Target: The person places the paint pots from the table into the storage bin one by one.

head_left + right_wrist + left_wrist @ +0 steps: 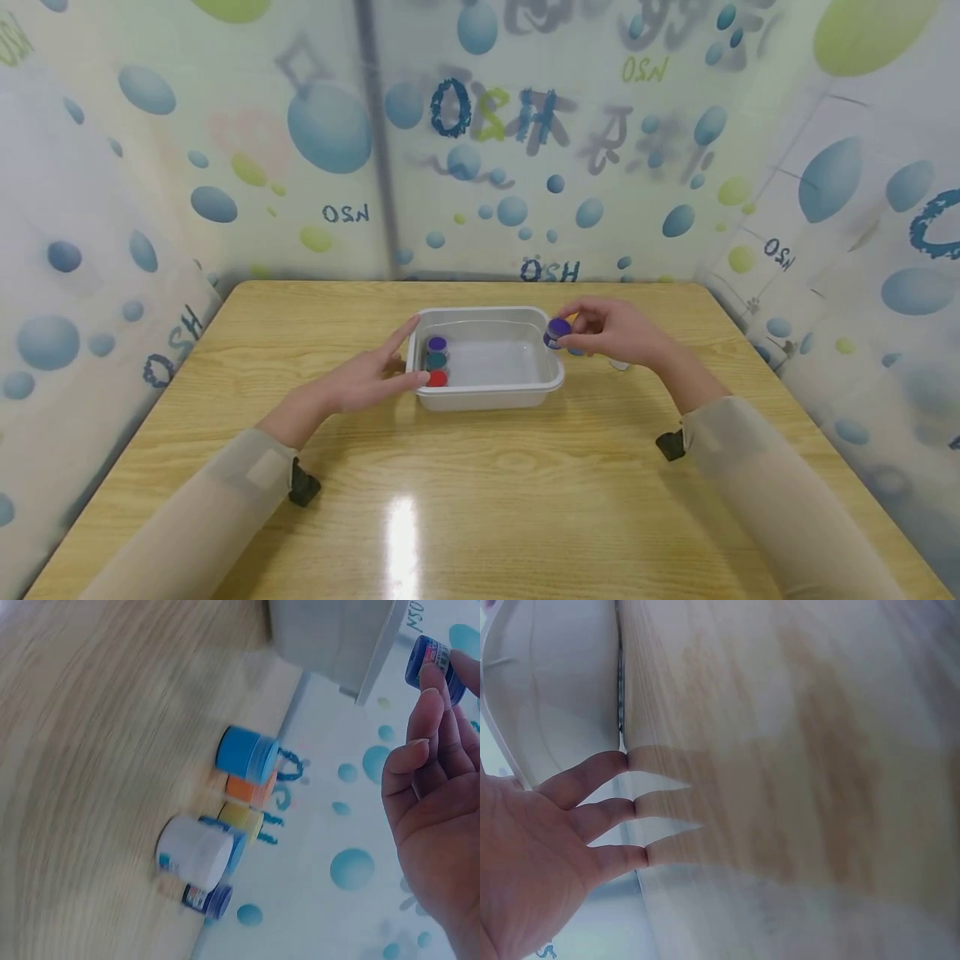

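Note:
A white plastic tray [491, 400] sits on the table, with three small jars lined up along its left end: one purple-lidded [437, 343], one teal-lidded [436, 361], one red-lidded [437, 378]. My left hand [363, 382] rests against the tray's left side, fingers spread along the outside and thumb over the front left rim beside the red lid. Between thumb and fingers, my right hand [618, 332] pinches a small paint jar [435, 669] with a purple lid and a printed label. In the head view that jar overlaps the tray's right rim.
To the right of the tray, partly behind my right hand, several jars stand on the wooden table [480, 483]. The right wrist view shows blue [244, 754], orange [250, 789], yellow [241, 817], white [193, 851] and dark purple [206, 898] ones. Patterned curtains [465, 208] surround the table.

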Demonstrator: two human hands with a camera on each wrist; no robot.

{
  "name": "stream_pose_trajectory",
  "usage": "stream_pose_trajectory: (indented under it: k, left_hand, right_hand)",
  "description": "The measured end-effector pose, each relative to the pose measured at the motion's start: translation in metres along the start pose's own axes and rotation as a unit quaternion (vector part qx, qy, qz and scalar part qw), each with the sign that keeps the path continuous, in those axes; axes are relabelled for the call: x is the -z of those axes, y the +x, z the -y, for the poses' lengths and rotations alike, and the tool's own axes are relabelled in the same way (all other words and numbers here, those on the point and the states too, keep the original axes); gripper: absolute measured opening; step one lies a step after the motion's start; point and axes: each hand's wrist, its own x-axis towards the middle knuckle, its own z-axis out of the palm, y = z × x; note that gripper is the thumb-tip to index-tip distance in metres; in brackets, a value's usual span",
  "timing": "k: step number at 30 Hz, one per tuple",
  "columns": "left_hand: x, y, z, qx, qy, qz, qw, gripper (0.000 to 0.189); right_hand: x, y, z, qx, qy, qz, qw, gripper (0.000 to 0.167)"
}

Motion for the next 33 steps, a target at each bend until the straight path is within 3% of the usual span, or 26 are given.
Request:
stream_pose_trajectory:
  k: [16, 33]
  left_hand:
    - [0.001, -0.001, -0.001, -0.001, -0.001, 0.002, 1.0000, 0.099]
    - [0.000, 0.002, -0.001, 0.008, 0.000, 0.005, 1.0000, 0.099]
  right_hand:
    - [-0.046, 0.049, 0.034, 0.020, 0.024, 0.031, 0.9990, 0.036]
    - [-0.087, 0.096, 0.042, 0.003, 0.024, 0.045, 0.9987, 0.038]
